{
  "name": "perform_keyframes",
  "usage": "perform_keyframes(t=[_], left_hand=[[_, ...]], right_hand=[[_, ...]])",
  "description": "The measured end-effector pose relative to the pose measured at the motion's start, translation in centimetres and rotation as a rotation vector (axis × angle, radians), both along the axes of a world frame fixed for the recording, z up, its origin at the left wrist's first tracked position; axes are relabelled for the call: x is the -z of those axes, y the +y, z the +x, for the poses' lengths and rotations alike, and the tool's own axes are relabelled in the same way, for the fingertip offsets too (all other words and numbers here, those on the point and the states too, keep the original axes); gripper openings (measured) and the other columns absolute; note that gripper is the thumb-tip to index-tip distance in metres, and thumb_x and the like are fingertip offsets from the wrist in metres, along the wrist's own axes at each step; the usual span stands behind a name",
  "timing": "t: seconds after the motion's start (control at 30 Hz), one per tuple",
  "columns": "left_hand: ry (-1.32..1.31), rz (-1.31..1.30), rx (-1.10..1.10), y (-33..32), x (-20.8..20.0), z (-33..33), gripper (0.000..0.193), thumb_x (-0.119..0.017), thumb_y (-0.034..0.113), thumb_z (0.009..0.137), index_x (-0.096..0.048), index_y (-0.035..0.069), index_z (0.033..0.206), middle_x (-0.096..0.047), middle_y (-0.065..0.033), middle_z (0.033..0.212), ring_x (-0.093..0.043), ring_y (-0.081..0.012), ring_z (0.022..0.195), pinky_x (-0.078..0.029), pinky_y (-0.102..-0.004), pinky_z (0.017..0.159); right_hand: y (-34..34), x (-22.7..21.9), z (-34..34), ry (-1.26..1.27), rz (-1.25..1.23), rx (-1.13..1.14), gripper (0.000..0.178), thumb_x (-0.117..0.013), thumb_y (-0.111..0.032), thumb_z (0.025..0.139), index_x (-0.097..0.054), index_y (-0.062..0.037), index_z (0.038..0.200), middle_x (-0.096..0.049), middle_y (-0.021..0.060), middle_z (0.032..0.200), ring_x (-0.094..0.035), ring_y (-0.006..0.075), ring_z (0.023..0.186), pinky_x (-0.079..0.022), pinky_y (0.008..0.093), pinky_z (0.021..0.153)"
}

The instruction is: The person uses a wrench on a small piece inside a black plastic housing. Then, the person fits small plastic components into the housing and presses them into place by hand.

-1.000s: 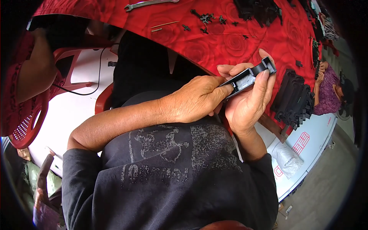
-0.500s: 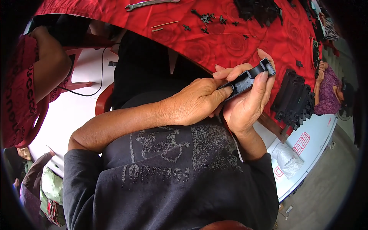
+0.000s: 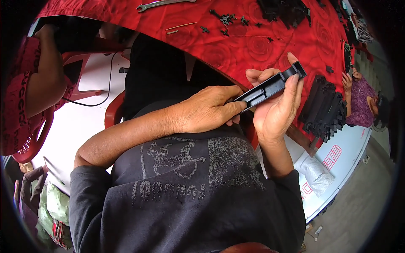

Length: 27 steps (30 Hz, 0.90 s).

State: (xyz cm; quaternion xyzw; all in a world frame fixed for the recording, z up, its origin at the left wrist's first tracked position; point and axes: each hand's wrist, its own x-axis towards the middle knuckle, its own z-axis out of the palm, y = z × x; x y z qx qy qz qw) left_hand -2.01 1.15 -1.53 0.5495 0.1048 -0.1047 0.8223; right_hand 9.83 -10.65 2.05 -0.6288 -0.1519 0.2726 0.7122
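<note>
A long, narrow black plastic part [image 3: 272, 87], hollow like a shallow trough with a hooked far end, is held in both hands just off the table's near edge. My left hand [image 3: 209, 109] grips its near end, with the thumb laid on the inside. Around the far end, my right hand [image 3: 276, 109] is closed, its thumb against the side wall and its fingers behind. The part tilts up toward the far right. Small black plastic pieces [image 3: 228, 19] lie scattered on the red cloth beyond.
A red rose-patterned cloth [image 3: 257, 44] covers the table. On it are a wrench [image 3: 164, 4], thin sticks [image 3: 181, 28], a black heap [image 3: 284, 12] and stacked black parts [image 3: 322, 109]. A co-worker [image 3: 360, 99] sits at the right, another person's arm [image 3: 50, 76] at the left.
My left hand has slid back toward the near end of the black part, uncovering more of its trough. The right hand has hardly moved. The person at the left has shifted slightly.
</note>
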Motion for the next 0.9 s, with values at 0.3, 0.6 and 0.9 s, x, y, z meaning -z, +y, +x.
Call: perform_keyframes(t=[0.3, 0.6, 0.9], left_hand=[[0.047, 0.119, 0.088, 0.8, 0.1, -0.7, 0.029, -0.057, 0.017, 0.104, -0.06, -0.003, 0.124, -0.067, -0.0049, 0.094, -0.059, -0.0089, 0.088, -0.051, -0.0284, 0.081], [0.041, 0.175, 0.073, 0.8, -0.4, -0.1, 0.03, -0.056, 0.021, 0.105, -0.063, -0.004, 0.119, -0.067, -0.0049, 0.086, -0.061, -0.0093, 0.082, -0.051, -0.0287, 0.076], [0.014, 0.086, -0.092, -0.6, -0.2, 0.4, 0.032, -0.052, 0.023, 0.103, -0.064, -0.006, 0.105, -0.067, -0.0142, 0.074, -0.069, -0.0233, 0.068, -0.056, -0.0395, 0.066]], right_hand=[[-0.5, 0.1, 1.2, 0.01, -0.016, 0.018, 0.052, -0.036, -0.04, 0.113, -0.032, -0.0065, 0.153, -0.066, 0.0169, 0.094, -0.072, 0.0366, 0.092, -0.061, 0.0487, 0.085], [-0.1, -0.3, 0.8, -0.013, -0.043, 0.046, 0.054, -0.039, -0.042, 0.112, -0.032, -0.0071, 0.152, -0.067, 0.0164, 0.092, -0.073, 0.0338, 0.09, -0.062, 0.0436, 0.082], [0.2, -0.7, 0.3, -0.039, -0.031, 0.023, 0.054, -0.039, -0.043, 0.111, -0.038, -0.0076, 0.151, -0.065, 0.0136, 0.095, -0.071, 0.0312, 0.092, -0.06, 0.0415, 0.083]])
